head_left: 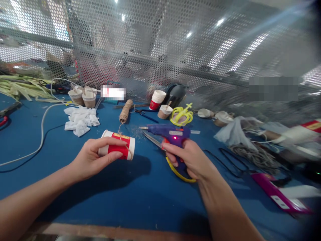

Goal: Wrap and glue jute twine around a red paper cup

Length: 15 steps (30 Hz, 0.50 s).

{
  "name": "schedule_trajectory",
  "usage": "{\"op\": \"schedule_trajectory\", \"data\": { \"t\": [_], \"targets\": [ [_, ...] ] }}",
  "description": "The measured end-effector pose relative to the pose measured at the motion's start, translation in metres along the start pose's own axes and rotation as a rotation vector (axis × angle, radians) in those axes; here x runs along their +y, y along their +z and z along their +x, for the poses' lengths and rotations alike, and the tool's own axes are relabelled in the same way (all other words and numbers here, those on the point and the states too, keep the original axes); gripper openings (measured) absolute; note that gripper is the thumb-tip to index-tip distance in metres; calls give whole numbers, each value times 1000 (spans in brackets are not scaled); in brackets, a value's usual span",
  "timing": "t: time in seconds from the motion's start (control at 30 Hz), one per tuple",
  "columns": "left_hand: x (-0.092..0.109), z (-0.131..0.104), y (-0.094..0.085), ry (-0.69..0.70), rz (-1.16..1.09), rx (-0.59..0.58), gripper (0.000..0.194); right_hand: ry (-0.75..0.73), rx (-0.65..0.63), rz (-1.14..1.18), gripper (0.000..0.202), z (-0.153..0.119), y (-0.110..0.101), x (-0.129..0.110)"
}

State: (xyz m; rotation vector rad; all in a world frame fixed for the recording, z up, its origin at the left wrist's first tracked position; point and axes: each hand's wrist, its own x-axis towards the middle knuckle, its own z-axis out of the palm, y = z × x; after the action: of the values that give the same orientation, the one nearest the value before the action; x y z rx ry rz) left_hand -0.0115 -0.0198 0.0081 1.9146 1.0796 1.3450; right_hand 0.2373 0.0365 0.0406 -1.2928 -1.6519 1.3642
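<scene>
My left hand (92, 155) is closed around a red and white paper cup (115, 154), which is tipped on its side above the table. A strand of twine lies across the cup near its right end and runs back to a twine roll (126, 111). In my right hand (194, 155) is a blue hot glue gun (167, 130) with a red light lit. Its nozzle points left, apart from the cup, and a clear glue stick (195, 132) juts from the back. Behind the glue gun show scissors (153, 140), partly hidden by my right hand.
White crumpled cloth (81, 118) and twine-wrapped cups (89, 99) are at the back left. Pliers (147, 115), stacked cups (157, 99) and a yellow crown-shaped piece (182, 116) stand behind. A purple power strip (272, 192) and cords are on the right. Perforated metal mesh (140, 43) closes the back.
</scene>
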Motion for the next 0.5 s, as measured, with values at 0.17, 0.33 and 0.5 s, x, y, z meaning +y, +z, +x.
{"op": "schedule_trajectory", "data": {
  "t": [0.17, 0.33, 0.5],
  "targets": [
    [-2, 0, 1, -23, -38, 21, 16, -6, 308, -176, 18, 36, -16, 8],
    [-4, -1, 3, -29, -24, 16, 15, 87, 342, -373, 27, 75, -29, 26],
    [-3, 0, 5, -6, -49, -13, 13, 147, 372, -511, 27, 96, -28, 38]
  ]
}}
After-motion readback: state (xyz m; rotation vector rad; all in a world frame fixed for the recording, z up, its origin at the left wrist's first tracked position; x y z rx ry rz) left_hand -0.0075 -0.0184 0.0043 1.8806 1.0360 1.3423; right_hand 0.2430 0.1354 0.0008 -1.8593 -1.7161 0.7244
